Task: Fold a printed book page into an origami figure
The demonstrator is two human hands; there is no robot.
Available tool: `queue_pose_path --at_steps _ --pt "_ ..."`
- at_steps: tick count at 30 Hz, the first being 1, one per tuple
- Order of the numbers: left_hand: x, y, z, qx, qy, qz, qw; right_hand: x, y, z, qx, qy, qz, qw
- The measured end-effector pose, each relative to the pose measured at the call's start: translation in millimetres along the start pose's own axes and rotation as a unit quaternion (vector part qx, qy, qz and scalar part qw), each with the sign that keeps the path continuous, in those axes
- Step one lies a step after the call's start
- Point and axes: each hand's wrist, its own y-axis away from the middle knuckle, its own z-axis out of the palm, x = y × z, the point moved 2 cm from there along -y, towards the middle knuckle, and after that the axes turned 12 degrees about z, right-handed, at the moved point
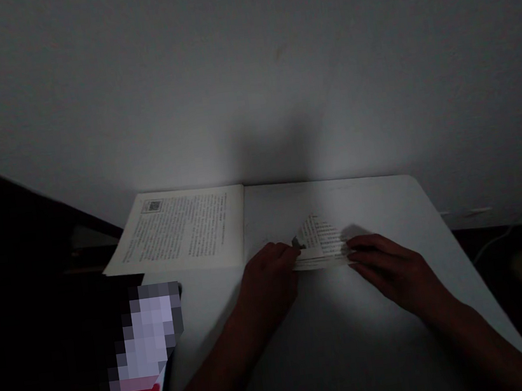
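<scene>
Both hands (pixel 272 280) (pixel 390 268) flank, touch folded paper (pixel 321 242).

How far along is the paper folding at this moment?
Done: the printed sheet already has its top folded to a point above a flat strip. In hand: the left hand pinches its left corner, and the right hand presses its right end on the white table. Left: probably further folds; the booklet lies apart, untouched.

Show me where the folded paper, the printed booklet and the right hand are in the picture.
folded paper (pixel 320 239): head view, on its printed triangular face.
printed booklet (pixel 183 231): head view, middle of its text page.
right hand (pixel 394 269): head view, back of the hand.
</scene>
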Motion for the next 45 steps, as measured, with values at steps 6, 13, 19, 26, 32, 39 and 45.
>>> queue_pose_path --at_steps 6,13,19,26,32,39,45 --pt "-6 -5 -0.1 0.004 0.031 -0.025 0.999 9 -17 -3 -0.018 -0.09 0.096 0.991" --pt "-9 -6 4.2 0.026 0.041 -0.081 0.996 15 -22 0 -0.012 -0.095 0.183 0.978" --pt "-3 -12 5.9 0.008 -0.005 -0.114 0.993 17 -18 2 0.009 -0.049 0.224 0.973" --pt "-1 -22 2.2 -0.069 -0.065 -0.138 0.986 13 -21 2 0.023 -0.006 0.188 0.982" --pt "-7 -27 0.4 -0.093 -0.067 -0.15 0.982 10 -23 0 0.022 0.009 0.18 0.983" --pt "-8 -31 -2.3 -0.103 -0.062 -0.148 0.982 -1 -32 1 0.008 0.026 0.198 0.98" --pt "-9 -31 -3.4 -0.11 -0.056 -0.151 0.981 -17 -46 5 -0.034 0.152 0.182 0.971"
